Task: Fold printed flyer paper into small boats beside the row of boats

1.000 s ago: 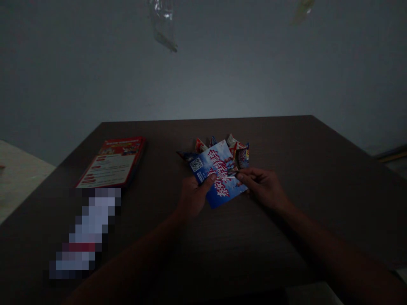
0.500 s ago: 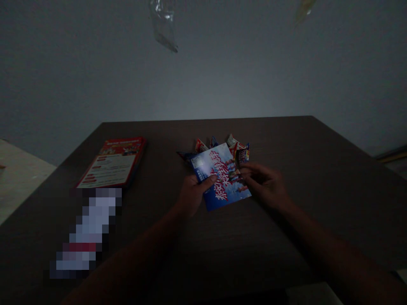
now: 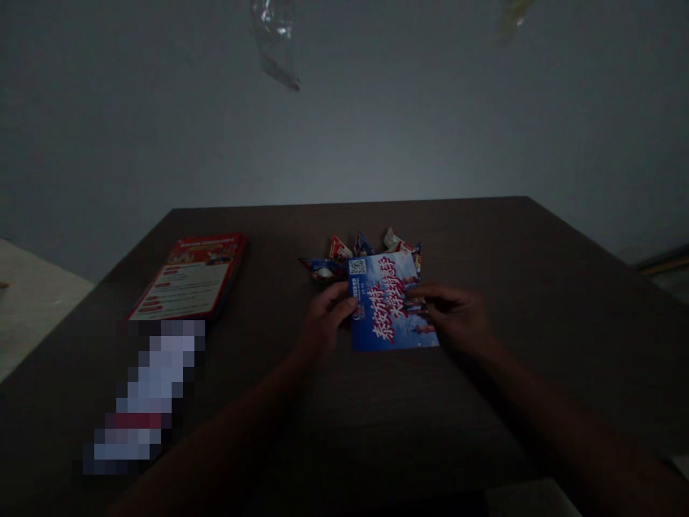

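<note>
The blue printed card (image 3: pixel 377 324) lies between our two hands, its lettered face toward us. Compared with half a second ago, it has turned from a slant to nearly square, and our left thumb has drawn back from its face to its left margin; we judge that the card is being adjusted in the hands and is not yet set down. Our left grip (image 3: pixel 324 321) is closed narrowly on that margin, thumb in front. Our right grip (image 3: pixel 458 316) is also narrow, its fingertips over the right margin; whether they pinch the card we cannot tell in this dim light. Beyond the grips, partly hidden by the card, stand colourful packets (image 3: pixel 340 248); more of the leftmost one now shows. To the left of the left grip, well apart, lies a stack of red-bordered leaflets (image 3: pixel 186 283), with a pixelated strip (image 3: pixel 156 384) on the near side of it. All rest on the dark desk (image 3: pixel 371 424); farther beyond rises a grey wall (image 3: pixel 409 136).
</note>
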A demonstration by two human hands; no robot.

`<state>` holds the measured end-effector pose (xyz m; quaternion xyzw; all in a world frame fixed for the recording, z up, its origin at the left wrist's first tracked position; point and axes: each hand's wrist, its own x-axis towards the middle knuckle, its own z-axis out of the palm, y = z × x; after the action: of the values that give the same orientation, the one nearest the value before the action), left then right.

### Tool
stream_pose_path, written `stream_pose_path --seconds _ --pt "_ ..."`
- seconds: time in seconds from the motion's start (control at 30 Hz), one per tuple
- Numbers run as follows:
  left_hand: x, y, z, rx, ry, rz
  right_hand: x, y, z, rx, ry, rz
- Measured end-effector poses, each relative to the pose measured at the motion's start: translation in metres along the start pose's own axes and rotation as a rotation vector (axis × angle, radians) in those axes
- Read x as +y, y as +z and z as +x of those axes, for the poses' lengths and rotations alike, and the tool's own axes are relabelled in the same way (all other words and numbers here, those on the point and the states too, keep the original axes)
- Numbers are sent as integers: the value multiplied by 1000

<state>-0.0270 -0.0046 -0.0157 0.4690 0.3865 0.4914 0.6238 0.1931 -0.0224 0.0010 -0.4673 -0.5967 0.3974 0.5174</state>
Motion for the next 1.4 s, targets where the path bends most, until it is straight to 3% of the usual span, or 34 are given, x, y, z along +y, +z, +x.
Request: stream_pose_path --seconds 0.23,0.4,0.7,0.93,1.07,1.23,1.4 --pt "11 -7 -8 -112 414 387 -9 3 5 93 146 149" --pt "15 -6 -6 -276 610 679 -9 3 3 -22 185 217" --pt "14 1 -9 -389 580 685 -9 4 -1 -166 208 217" --pt "13 0 -10 -397 597 665 -8 2 1 -220 126 204" --pt "18 2 -11 -434 624 654 -4 0 3 -240 -2 169" --pt "20 7 -12 -308 576 702 -5 -1 5 -235 -80 36" --pt "15 5 -14 -259 482 788 -8 0 4 -202 -92 -18"
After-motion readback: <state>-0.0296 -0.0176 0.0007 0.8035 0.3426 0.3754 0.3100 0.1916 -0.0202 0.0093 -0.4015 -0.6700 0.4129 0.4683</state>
